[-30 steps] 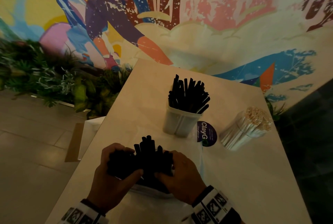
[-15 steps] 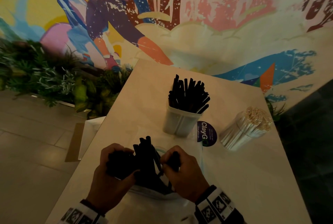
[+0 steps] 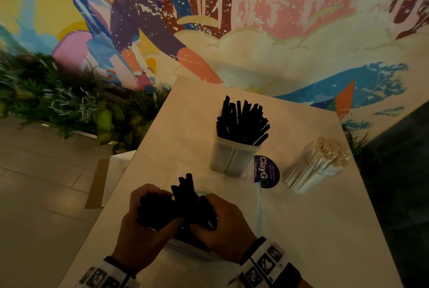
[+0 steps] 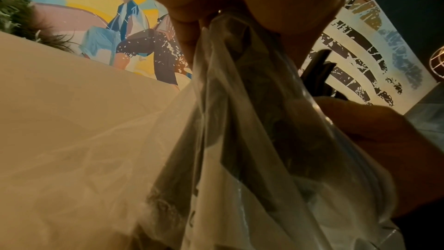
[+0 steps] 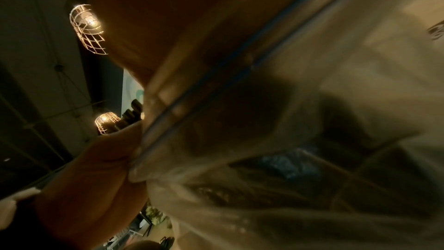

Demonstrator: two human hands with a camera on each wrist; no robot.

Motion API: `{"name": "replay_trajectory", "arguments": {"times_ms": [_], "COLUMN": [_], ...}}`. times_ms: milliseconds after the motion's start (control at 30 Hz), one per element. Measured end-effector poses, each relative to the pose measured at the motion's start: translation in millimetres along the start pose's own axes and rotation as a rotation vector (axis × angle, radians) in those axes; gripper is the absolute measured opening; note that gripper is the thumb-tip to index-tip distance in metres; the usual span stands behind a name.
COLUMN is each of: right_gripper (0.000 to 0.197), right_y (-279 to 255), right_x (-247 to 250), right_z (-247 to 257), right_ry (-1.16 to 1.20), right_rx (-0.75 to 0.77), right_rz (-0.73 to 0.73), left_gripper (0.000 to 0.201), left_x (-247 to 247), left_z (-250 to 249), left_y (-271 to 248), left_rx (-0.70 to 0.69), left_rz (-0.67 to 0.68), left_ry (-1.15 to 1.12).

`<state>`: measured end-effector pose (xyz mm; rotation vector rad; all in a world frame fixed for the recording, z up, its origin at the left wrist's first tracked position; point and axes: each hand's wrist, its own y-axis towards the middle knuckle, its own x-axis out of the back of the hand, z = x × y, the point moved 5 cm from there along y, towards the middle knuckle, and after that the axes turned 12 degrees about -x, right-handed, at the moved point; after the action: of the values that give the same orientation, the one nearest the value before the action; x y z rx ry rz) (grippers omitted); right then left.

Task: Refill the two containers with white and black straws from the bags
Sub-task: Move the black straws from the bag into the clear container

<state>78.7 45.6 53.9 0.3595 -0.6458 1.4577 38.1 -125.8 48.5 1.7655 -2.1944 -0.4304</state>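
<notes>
Your left hand (image 3: 144,229) is curled round a fistful of black straws (image 3: 183,197) together with the clear plastic of the bag (image 3: 185,247); the left wrist view shows the film bunched tight between your fingers and thumb. Your right hand (image 3: 222,225) is curled on the other side of the same bundle, gripping straws and bag film alike, with the bag's zip strip running just under your thumb in the right wrist view. The bag lies on the surface (image 3: 313,229) close to you, and the straw tips stand up between your two hands.

As for progress: the clear container (image 3: 232,157) further back already holds a thick spray of black straws, so the black refill looks well under way, though you have a handful to add yet. A sleeve of white straws (image 3: 318,164) lies on its side to the right of that container, just beyond a round purple sticker (image 3: 267,171), and looks untouched. The rim of what may be the second container (image 3: 204,192) peeps out just behind your hands; the view there is too dark to say for sure, or to tell what is in it.

So I judge roughly half the job remains: free this bundle from the bag, drop it in with the other black straws, then open the white sleeve and fill the other container.
</notes>
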Motion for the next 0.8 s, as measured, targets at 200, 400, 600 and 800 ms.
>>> {"name": "replay_trajectory", "arguments": {"times_ms": [200,400,600,800], "right_gripper": [0.026,0.035,0.027,0.018], "right_y": [-2.2,-3.2,-1.7,1.0], "right_x": [7.7,18.9,22.5,22.7], "right_z": [-2.7,-9.1,-17.6,-22.7], "right_ry": [0.112,0.256,0.266,0.16], "right_rx": [-0.043,-0.128,-0.142,-0.184], "right_rz": [0.005,-0.07,-0.063,0.065], "left_gripper": [0.067,0.066,0.066,0.067], "left_x": [0.6,2.2,1.3,1.7], "left_z": [-2.8,-0.4,0.8,2.4], "left_y": [-0.3,1.0,1.2,0.1], "left_rx": [-0.03,-0.03,-0.013,0.011], "left_rz": [0.005,0.011,0.025,0.02], "left_ry": [0.067,0.091,0.101,0.091]}}
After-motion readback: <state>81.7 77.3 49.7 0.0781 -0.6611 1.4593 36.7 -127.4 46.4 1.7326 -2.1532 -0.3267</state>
